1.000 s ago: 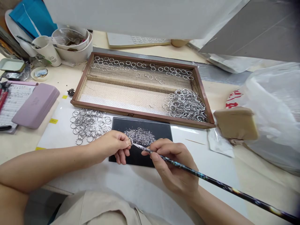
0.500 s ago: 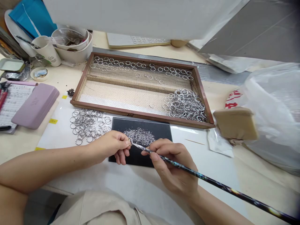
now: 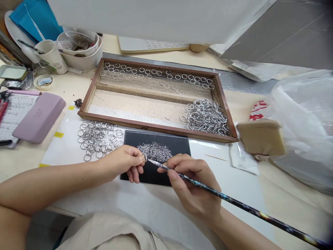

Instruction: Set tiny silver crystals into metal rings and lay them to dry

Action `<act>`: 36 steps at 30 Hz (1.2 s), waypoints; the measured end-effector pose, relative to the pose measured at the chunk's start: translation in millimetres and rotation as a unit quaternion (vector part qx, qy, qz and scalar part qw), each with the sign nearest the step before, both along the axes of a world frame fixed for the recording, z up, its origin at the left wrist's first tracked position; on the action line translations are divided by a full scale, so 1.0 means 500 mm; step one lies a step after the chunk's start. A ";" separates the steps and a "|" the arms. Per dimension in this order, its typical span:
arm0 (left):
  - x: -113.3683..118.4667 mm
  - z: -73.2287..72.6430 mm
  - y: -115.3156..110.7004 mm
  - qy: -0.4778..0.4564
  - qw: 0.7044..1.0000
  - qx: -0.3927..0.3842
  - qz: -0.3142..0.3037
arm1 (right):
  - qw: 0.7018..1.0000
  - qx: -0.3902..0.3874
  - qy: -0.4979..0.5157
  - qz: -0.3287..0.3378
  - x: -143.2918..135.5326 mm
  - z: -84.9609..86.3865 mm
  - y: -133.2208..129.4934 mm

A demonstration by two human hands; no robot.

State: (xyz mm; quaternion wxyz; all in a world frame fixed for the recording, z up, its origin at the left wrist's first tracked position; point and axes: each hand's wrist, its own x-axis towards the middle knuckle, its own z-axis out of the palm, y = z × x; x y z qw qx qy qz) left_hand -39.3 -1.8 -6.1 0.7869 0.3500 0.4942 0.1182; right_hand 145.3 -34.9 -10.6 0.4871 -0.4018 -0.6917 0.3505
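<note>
Between thumb and index finger, my left hand (image 3: 130, 161) pinches a small metal ring (image 3: 144, 158). My right hand (image 3: 195, 182) holds a long dark patterned pen-like tool (image 3: 231, 200), its pale tip close to the ring, with a small gap seeming to show. Both hands are over a black tray (image 3: 153, 177), where many tiny shiny stones (image 3: 154, 151) lie in a pile. Left of the tray, a heap of silver rings (image 3: 97, 137) rests on the white sheet (image 3: 104, 199).
Behind the black tray stands a wooden mesh frame (image 3: 156, 130) with rows and a heap of rings. A purple case (image 3: 40, 118) lies left, a tan block (image 3: 261, 137) and plastic bag (image 3: 309, 121) right. A thin stick (image 3: 215, 157) lies on the sheet.
The tool's tip has drawn back slightly to the right from the ring, along with my right hand. My left hand has hardly moved and keeps its pinch.
</note>
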 end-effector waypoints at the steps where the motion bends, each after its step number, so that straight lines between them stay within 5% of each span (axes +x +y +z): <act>1: 0.000 0.000 0.000 0.002 1.000 -0.001 -0.001 | 1.000 -0.007 0.004 -0.002 0.000 0.000 0.000; 11: 0.000 0.004 0.001 -0.004 1.000 -0.009 0.008 | 0.986 -0.131 0.097 -0.020 0.000 -0.013 0.002; 20: 0.000 0.006 0.002 -0.006 1.000 -0.007 0.010 | 0.986 -0.147 -0.065 -0.029 0.014 -0.032 0.005; 36: -0.001 0.005 0.002 0.004 1.000 0.000 -0.003 | 0.982 -0.151 -0.114 -0.019 0.009 -0.033 0.006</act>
